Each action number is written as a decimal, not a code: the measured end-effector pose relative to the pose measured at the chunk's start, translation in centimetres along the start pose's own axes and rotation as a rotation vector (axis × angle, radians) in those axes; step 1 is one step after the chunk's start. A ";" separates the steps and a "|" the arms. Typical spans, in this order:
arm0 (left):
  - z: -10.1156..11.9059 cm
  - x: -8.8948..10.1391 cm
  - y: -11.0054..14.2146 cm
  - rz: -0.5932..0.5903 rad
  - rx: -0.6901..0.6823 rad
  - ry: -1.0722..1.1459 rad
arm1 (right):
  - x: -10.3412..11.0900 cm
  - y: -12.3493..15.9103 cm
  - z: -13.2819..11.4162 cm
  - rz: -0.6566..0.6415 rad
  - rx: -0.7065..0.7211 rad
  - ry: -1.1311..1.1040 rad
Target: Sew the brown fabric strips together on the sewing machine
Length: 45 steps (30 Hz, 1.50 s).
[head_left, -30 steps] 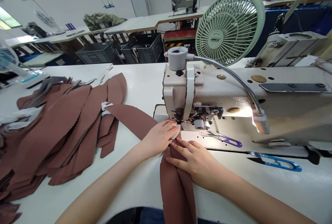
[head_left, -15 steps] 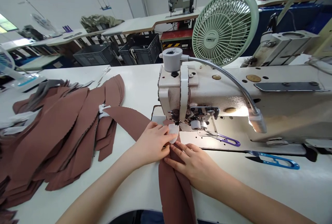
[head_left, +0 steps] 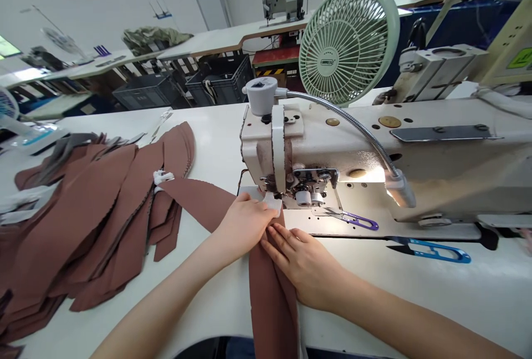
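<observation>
Brown fabric panel point(head_left: 268, 314) is flat on the white counter point(head_left: 220, 303), running up to the sewing machine point(head_left: 328, 148). Left hand point(head_left: 245, 223) is half curled over the white ribbed tab point(head_left: 272, 205), can't tell if it's pinching; right hand point(head_left: 305, 265) is pretty flat on the panel. If the left one slips, I'd expect the tab to skew. Fabric pile point(head_left: 95, 220) to the left, green fan point(head_left: 349, 43) and grey crates point(head_left: 147, 93) behind.

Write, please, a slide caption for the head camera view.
Left hand on white tab, right hand on brown fabric at a sewing machine, purple thread snips nearby.
</observation>
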State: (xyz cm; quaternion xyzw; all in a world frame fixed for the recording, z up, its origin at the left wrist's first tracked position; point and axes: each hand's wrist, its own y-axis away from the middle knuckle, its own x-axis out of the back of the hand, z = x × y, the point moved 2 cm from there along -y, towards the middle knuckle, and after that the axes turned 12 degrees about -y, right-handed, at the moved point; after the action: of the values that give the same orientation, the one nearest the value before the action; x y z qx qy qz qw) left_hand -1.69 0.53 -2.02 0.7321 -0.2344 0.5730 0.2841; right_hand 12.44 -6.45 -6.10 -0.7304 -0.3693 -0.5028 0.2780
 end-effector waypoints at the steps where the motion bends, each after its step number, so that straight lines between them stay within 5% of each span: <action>1: 0.1 -0.1 -0.2 -0.002 0.018 -0.002 | -0.3 -0.1 0.0 0.010 0.006 0.032; 8: 1.6 -0.2 -1.2 -0.062 0.148 -0.040 | -1.2 -0.8 -0.3 0.040 0.031 0.175; 17: 1.1 2.2 0.4 -0.031 0.007 0.039 | -1.4 -1.3 -0.5 0.034 -0.012 0.232; 24: 2.1 1.0 -1.3 -0.170 0.108 0.030 | -2.0 -0.7 -1.3 0.101 0.023 0.184; 30: 2.3 1.5 -1.2 -0.176 0.169 -0.067 | -1.9 -0.7 -0.7 0.115 -0.005 0.103; 36: 2.0 2.4 -0.3 -0.212 0.085 -0.059 | -2.5 -0.8 -0.7 0.181 0.003 0.161; 45: 2.2 1.2 -1.6 -0.135 0.152 -0.034 | -2.4 -1.0 -0.4 0.212 0.026 0.186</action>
State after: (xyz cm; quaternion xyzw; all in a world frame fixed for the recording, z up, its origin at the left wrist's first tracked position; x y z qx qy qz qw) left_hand 1.25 0.19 -1.51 0.7755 -0.1451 0.5559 0.2617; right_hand 10.85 -6.84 -8.22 -0.7120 -0.2690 -0.5314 0.3719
